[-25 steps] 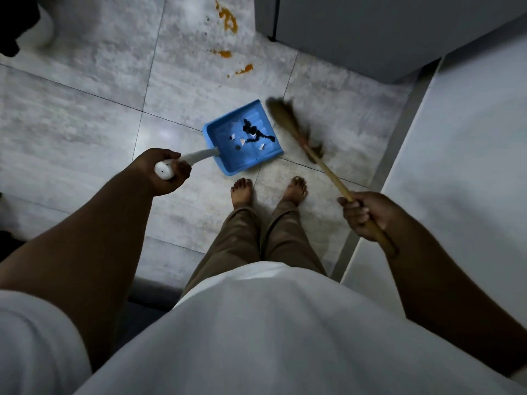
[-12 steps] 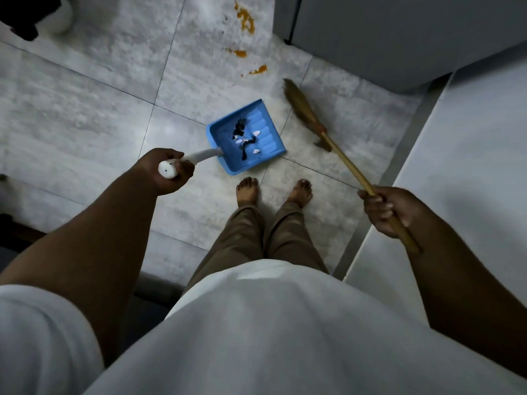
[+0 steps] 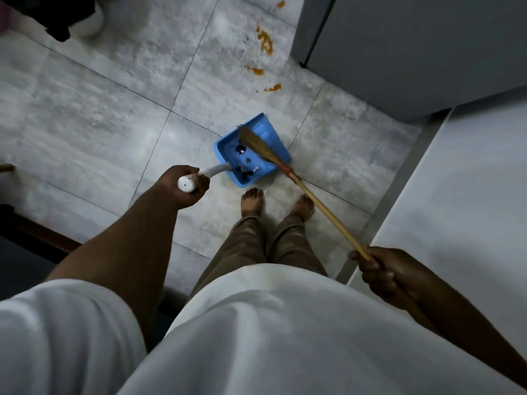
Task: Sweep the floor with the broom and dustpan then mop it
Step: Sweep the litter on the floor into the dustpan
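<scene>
A blue dustpan (image 3: 271, 138) rests on the grey tiled floor (image 3: 99, 109) just ahead of my bare feet, with dark and white scraps inside it. My left hand (image 3: 182, 181) grips the end of its white handle (image 3: 212, 171). My right hand (image 3: 382, 273) grips the wooden stick of the broom (image 3: 319, 205) at the lower right. The broom's straw head (image 3: 256, 143) lies across the inside of the dustpan. Orange stains (image 3: 265, 42) mark the tiles beyond the dustpan.
A grey cabinet or appliance (image 3: 413, 47) stands at the upper right. A pale raised surface (image 3: 470, 195) runs down the right side. Something dark and white (image 3: 71, 21) sits at the top left. A dark edge (image 3: 37, 235) borders the floor at lower left.
The broom head swung left from the floor beside the dustpan to lie inside it. My right hand drew back and lower. The dustpan stayed held in place.
</scene>
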`<move>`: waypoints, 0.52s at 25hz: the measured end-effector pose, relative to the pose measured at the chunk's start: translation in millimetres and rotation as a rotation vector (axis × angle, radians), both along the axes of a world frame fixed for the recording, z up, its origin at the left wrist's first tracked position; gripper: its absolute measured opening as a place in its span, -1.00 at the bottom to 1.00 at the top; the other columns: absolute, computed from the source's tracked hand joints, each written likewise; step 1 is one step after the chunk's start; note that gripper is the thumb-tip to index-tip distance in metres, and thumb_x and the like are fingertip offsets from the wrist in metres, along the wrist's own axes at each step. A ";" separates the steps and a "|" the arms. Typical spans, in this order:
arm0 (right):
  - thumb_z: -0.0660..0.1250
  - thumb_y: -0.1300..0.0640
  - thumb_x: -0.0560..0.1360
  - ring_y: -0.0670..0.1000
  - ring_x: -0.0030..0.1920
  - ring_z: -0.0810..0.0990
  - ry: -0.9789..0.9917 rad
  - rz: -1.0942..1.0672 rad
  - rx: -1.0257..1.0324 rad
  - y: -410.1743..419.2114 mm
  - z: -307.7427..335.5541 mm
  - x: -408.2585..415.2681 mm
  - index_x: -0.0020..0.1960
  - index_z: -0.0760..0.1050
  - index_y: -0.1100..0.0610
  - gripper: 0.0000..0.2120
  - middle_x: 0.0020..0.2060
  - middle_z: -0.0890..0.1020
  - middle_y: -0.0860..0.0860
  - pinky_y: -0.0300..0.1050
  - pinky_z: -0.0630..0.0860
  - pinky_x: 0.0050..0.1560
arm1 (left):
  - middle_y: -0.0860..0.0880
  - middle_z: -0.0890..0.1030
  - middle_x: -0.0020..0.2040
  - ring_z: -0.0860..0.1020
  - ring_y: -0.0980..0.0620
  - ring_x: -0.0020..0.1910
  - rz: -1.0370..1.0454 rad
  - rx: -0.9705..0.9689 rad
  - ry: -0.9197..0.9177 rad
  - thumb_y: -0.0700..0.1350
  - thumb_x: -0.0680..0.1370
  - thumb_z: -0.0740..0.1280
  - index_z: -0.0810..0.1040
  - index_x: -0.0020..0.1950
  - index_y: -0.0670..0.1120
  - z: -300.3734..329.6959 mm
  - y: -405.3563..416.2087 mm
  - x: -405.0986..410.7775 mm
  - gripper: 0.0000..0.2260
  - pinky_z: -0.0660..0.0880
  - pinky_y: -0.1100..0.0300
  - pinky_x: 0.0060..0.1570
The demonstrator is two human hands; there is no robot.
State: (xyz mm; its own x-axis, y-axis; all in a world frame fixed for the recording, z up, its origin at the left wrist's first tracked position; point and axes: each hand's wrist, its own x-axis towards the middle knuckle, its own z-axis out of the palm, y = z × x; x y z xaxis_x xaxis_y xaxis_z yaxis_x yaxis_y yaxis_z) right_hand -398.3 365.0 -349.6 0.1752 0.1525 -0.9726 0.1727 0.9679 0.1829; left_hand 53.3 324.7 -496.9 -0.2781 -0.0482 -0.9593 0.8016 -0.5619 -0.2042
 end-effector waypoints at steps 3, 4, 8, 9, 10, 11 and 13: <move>0.05 0.10 0.65 -0.12 -0.72 0.20 0.033 0.026 -0.040 -9.3 19.5 -3.6 -0.06 0.42 0.24 -0.73 -0.58 0.30 -0.01 -0.37 0.14 -0.75 | -0.11 0.42 -0.44 0.41 0.10 -0.60 0.085 0.017 -0.041 -0.32 0.35 0.24 0.38 0.04 -0.34 41.2 2.3 -10.8 -0.72 0.40 0.38 -0.60; 0.05 0.11 0.64 -0.13 -0.72 0.20 0.031 0.030 -0.056 -15.4 21.3 -1.6 -0.06 0.42 0.24 -0.73 -0.58 0.30 -0.01 -0.37 0.13 -0.75 | -0.11 0.42 -0.44 0.41 0.10 -0.60 0.115 -0.019 -0.001 -0.37 0.30 0.29 0.38 0.05 -0.33 49.0 5.3 -6.7 -0.66 0.40 0.37 -0.60; 0.05 0.10 0.65 -0.14 -0.71 0.22 0.002 0.038 -0.127 -48.2 26.6 18.0 -0.04 0.42 0.24 -0.74 -0.56 0.31 -0.02 -0.34 0.15 -0.77 | -0.11 0.42 -0.47 0.42 0.08 -0.61 0.077 -0.036 -0.086 -0.37 0.30 0.28 0.37 0.05 -0.32 88.7 12.3 8.0 -0.67 0.40 0.35 -0.61; 0.05 0.09 0.65 -0.14 -0.71 0.22 -0.005 0.040 -0.153 -58.6 28.7 25.4 -0.04 0.42 0.24 -0.73 -0.56 0.31 -0.02 -0.33 0.15 -0.77 | -0.11 0.42 -0.47 0.41 0.08 -0.61 0.107 -0.057 -0.089 -0.31 0.36 0.23 0.37 0.05 -0.32 97.5 13.1 10.8 -0.72 0.40 0.35 -0.62; 0.05 0.08 0.65 -0.14 -0.70 0.22 -0.009 0.042 -0.173 -68.6 30.7 33.6 -0.04 0.43 0.24 -0.72 -0.56 0.32 -0.02 -0.33 0.15 -0.77 | -0.11 0.41 -0.48 0.41 0.08 -0.62 0.143 -0.072 -0.083 -0.28 0.38 0.20 0.37 0.05 -0.32 99.9 14.0 15.6 -0.73 0.40 0.34 -0.63; 0.04 0.07 0.66 -0.15 -0.70 0.22 -0.013 0.041 -0.189 -78.1 33.1 42.7 -0.04 0.43 0.24 -0.71 -0.56 0.32 -0.03 -0.33 0.16 -0.77 | -0.11 0.40 -0.48 0.41 0.08 -0.62 0.167 -0.071 -0.097 -0.27 0.38 0.19 0.37 0.05 -0.32 105.7 15.2 19.8 -0.73 0.40 0.33 -0.63; 0.03 0.06 0.66 -0.15 -0.70 0.23 -0.047 0.036 -0.227 -100.0 39.0 68.2 -0.07 0.42 0.23 -0.69 -0.57 0.32 -0.03 -0.34 0.16 -0.76 | -0.09 0.39 -0.48 0.40 0.08 -0.62 0.201 -0.112 -0.095 -0.27 0.37 0.20 0.37 0.04 -0.31 118.0 15.0 30.8 -0.73 0.40 0.33 -0.65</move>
State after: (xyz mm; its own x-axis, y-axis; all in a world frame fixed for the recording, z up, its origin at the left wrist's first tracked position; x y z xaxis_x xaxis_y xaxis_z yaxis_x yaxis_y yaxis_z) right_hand -330.1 265.1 -310.6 0.2192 -0.0619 -0.9737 0.1339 0.9904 -0.0328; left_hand 84.2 339.7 -378.9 -0.1607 -0.2011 -0.9663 0.9122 -0.4041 -0.0677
